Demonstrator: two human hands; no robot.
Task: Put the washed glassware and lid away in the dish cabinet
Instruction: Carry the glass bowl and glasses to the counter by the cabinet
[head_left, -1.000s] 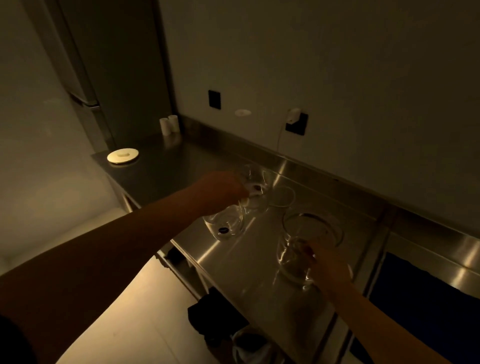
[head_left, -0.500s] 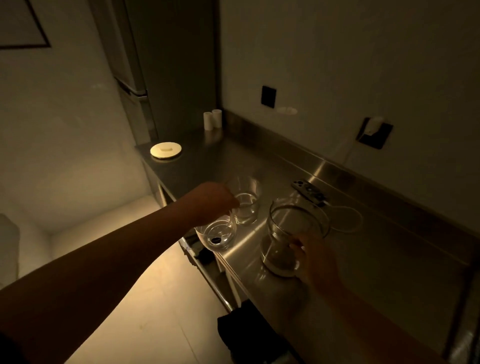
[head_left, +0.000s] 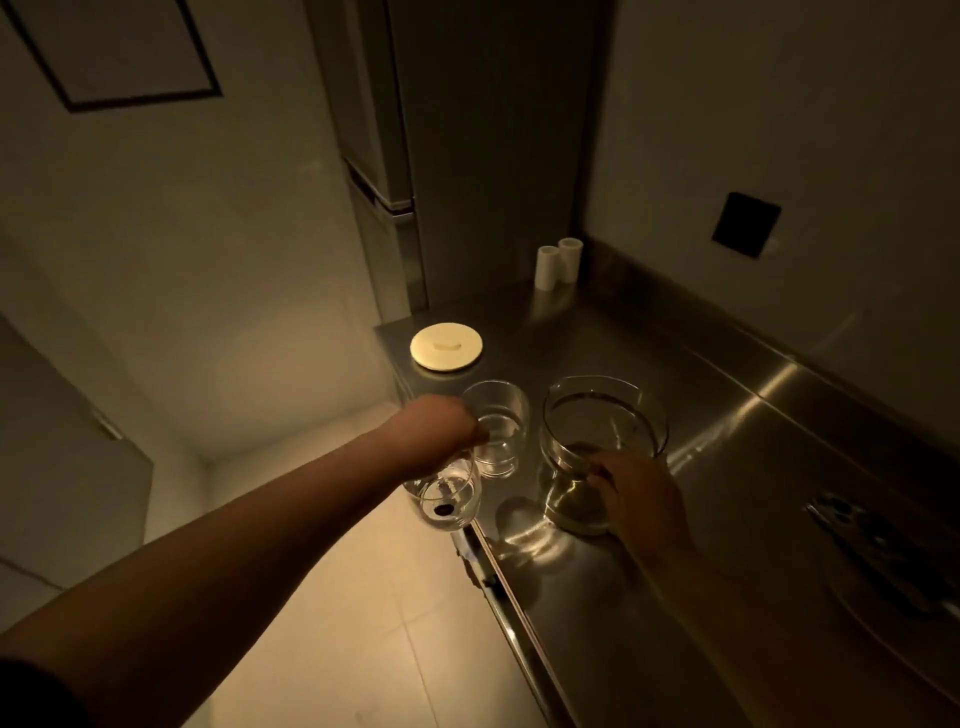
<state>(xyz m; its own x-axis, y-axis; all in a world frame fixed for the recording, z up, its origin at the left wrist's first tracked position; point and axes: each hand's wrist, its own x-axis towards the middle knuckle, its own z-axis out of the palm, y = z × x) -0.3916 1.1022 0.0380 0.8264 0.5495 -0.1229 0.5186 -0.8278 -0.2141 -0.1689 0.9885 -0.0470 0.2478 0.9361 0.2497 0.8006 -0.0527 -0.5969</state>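
Left hand (head_left: 434, 431): two clear glasses are held at their rims in one grip, fingers curled round them.
Near glass (head_left: 447, 493): carried past the bench's left edge, over the floor; a dark spot is seen at its base.
Far glass (head_left: 497, 428): held above the bench (head_left: 727, 467) just inside its left edge; whether its base touches the steel cannot be told.
Right hand (head_left: 636, 493): the large glass jar (head_left: 597, 447) is gripped at its near side, fingers curled on the wall.
Jar: kept upright near the bench's left edge, just beside the far glass.
Lid (head_left: 447, 346): round and pale, laid flat at the bench's far left corner, apart from the glasses.
Two white cylinders (head_left: 558, 260): stood side by side at the far edge, against the tall grey cabinet (head_left: 467, 156).
Phone with cable (head_left: 852, 525): lying toward the bench's right side, well apart from the jar.
Wall: a dark socket plate (head_left: 745, 224) is mounted above the bench.
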